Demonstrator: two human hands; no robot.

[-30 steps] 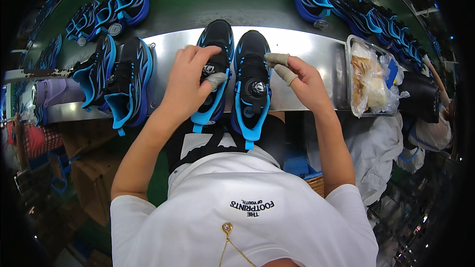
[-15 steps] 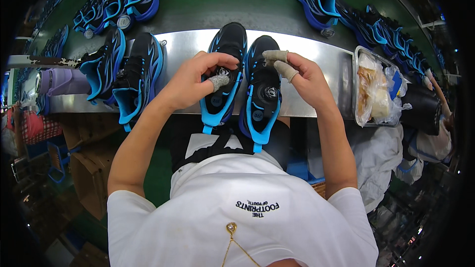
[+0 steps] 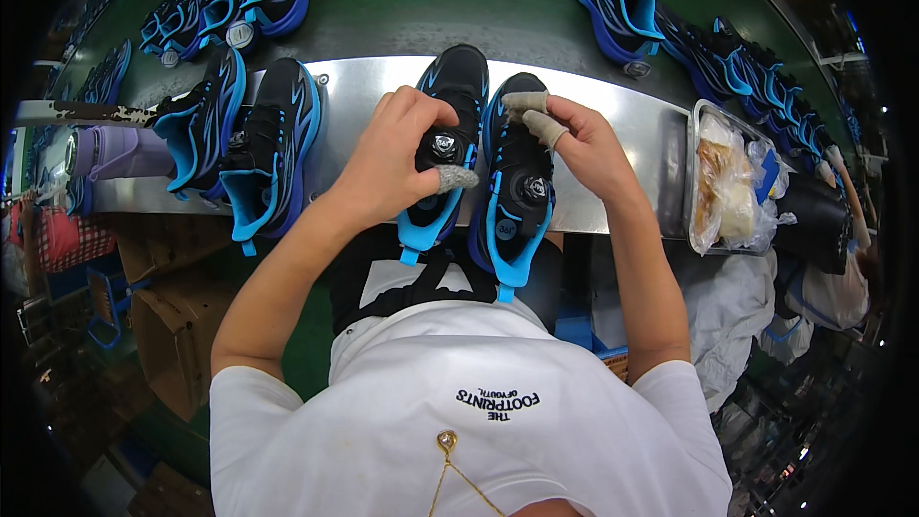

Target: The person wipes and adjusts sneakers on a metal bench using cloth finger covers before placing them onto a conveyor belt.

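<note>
Sneakers (image 3: 522, 153): likely light, pliant; lift by heels (image 3: 513, 271). Left grip (image 3: 383, 151): half-parted around dial (image 3: 444, 145). Right grip (image 3: 595, 149): near-pinched, hold unclear.

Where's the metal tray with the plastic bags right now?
In the head view, the metal tray is on the right, at the right end of the silvery worktop, between the right hand and a black object.

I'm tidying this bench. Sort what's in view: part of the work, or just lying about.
Likely in the job:
left middle shoe, by the left hand
right middle shoe, by the right hand
finger covers
probably the other shoes, similar in look

Probably just lying about:
purple bottle
tray of bagged items
cardboard box
</note>
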